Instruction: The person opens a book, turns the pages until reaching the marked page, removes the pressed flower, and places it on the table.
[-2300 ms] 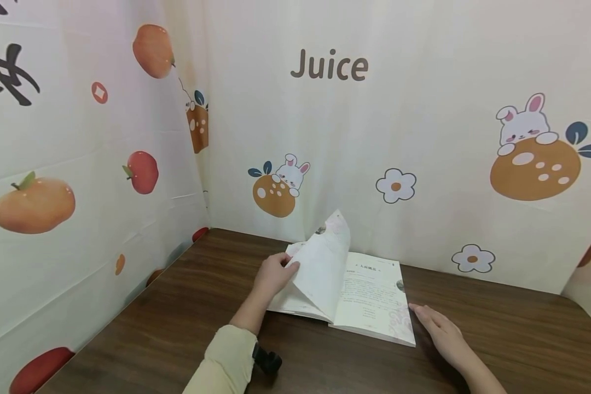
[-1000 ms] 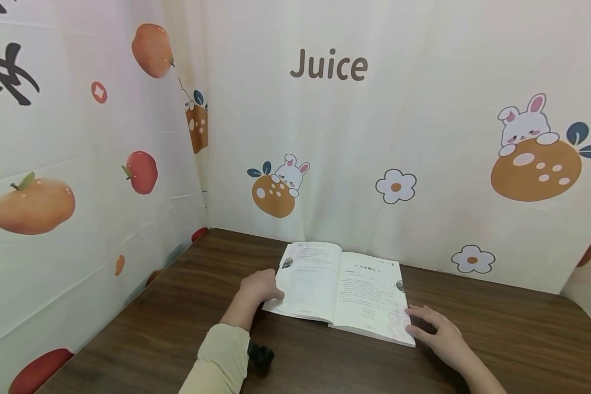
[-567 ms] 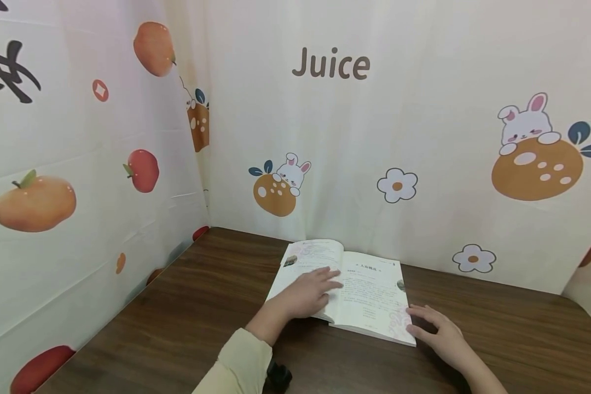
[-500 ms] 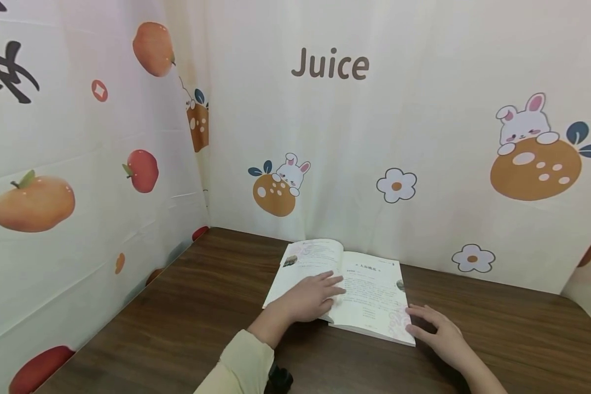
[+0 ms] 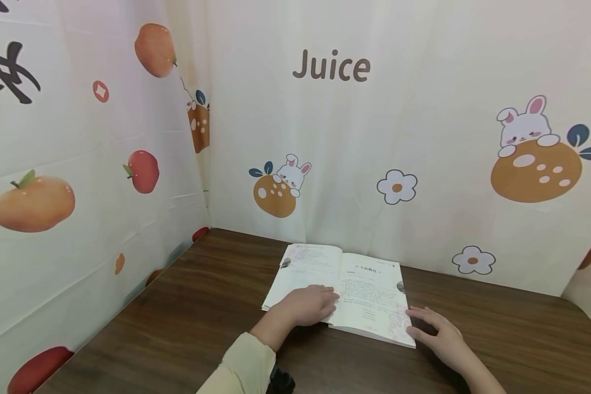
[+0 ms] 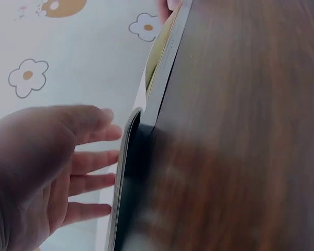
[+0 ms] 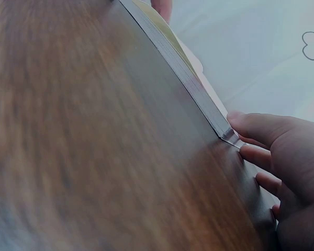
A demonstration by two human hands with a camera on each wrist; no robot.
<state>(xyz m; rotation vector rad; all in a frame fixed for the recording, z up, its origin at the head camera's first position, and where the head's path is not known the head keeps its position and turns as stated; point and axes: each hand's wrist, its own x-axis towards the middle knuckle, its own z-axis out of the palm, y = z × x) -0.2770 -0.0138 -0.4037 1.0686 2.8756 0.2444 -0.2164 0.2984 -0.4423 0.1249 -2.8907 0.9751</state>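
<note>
An open book [image 5: 371, 295] with printed pages lies on the brown table. My left hand [image 5: 311, 304] rests on the lower part of its left page, close to the middle fold. In the left wrist view the fingers [image 6: 94, 184] of that hand are straight and reach over the page, beside the book's lower edge [image 6: 165, 68]. At the book's right edge, my right hand [image 5: 440, 335] touches the lower right side with its thumb and fingertips. The right wrist view shows this thumb [image 7: 243, 123] at the book's corner, with the other fingers spread along the side.
Dark wood tabletop [image 5: 192, 295] surrounds the book. Behind it hangs a pale curtain [image 5: 345, 137] printed with fruit, rabbits and flowers, and another printed curtain [image 5: 98, 131] stands on the left. A black device [image 5: 280, 381] sits at my left wrist.
My left hand turned a page over to the left and let it go, then moved right onto the left page and slid down near the fold. My right hand stayed at the right edge.
</note>
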